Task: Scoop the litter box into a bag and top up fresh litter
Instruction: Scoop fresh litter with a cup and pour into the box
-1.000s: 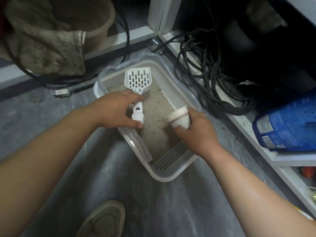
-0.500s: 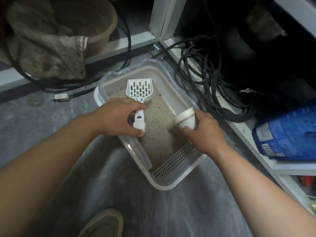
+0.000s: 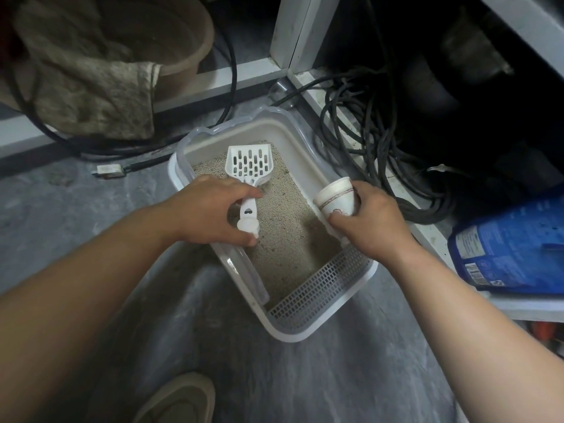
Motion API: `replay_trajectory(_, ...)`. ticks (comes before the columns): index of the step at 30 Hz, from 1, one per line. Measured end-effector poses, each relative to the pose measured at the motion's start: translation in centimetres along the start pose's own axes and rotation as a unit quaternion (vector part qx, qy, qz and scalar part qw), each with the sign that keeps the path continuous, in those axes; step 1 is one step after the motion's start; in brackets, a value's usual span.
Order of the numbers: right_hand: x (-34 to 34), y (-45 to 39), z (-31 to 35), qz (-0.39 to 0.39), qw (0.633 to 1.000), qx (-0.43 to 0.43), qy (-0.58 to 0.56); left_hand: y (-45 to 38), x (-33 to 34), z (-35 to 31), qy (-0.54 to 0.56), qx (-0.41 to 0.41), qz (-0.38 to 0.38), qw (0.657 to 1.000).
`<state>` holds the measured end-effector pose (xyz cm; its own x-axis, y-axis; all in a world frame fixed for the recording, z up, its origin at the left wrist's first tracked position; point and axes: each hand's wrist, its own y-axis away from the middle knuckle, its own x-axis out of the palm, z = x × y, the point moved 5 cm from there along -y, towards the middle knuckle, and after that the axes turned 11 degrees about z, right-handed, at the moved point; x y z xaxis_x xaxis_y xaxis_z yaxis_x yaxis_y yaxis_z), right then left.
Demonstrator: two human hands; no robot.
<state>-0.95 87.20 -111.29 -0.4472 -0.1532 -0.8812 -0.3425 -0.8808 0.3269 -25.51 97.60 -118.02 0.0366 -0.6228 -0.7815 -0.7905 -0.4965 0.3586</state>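
- Far left, a dirty cloth (image 3: 91, 96) hangs out of a brown tub (image 3: 171, 41); black cables (image 3: 229, 71) trail across the grey floor (image 3: 76, 209) beside it. None of that has been touched.
- The left hand (image 3: 210, 215) is curled round the handle of the white scoop (image 3: 248, 166), thumb near the knob at the handle's end. A second ago the slotted head sat further towards the far wall of the box; now it looks drawn slightly back along the litter (image 3: 283, 239), nothing showing in it. I'd say no clump has been lifted yet, so the scooping has barely started.
- The box (image 3: 305, 328) sits on the floor between both arms, its grille end nearest the person. The scoop head rests on the litter at the far end, just ahead of the left fingers.
- The right hand (image 3: 369, 227) grips a paper cup (image 3: 335, 201), tipped on its side with the mouth facing the scoop. It has lifted a little, from down by the litter to about rim height at the box's right wall. It looks set to receive whatever the scoop brings, though the task asks for a bag and I see none.
- Right of the box, a tangle of cables (image 3: 381, 141), then a blue bag (image 3: 512, 248) lying on a low shelf, well apart from either hand; probably the fresh litter, not yet touched.
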Motion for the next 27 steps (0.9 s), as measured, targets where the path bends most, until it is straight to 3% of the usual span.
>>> replay_trajectory(4, 2.5, 1.2, 0.6, 0.139, 0.988, -0.01, 0.062, 0.0, -0.1, -0.1, -0.001, 0.0, -0.002, 1.0)
replay_trajectory(9, 3.5, 3.2, 0.3, 0.083, 0.996, -0.04, 0.014, 0.0, -0.1, -0.2, -0.007, 0.003, -0.01, 1.0)
replay_trajectory(14, 6.7, 6.2, 1.5, 0.196, 0.977, -0.08, -0.033, 0.0, -0.2, -0.3, -0.013, 0.001, -0.019, 1.0)
replay_trajectory(17, 6.3, 6.2, 0.8, 0.17, 0.981, -0.074, -0.051, 0.1, -0.2, -0.4, -0.008, 0.001, -0.012, 1.0)
replay_trajectory(22, 3.3, 4.8, -2.4, 0.039, 0.999, 0.004, -0.015, 0.2, -0.3, -0.6, -0.001, 0.002, -0.019, 1.0)
replay_trajectory(27, 4.6, 5.2, -2.9, 0.115, 0.992, 0.0, 0.045, 0.1, -0.1, -0.6, -0.009, -0.002, -0.018, 1.0)
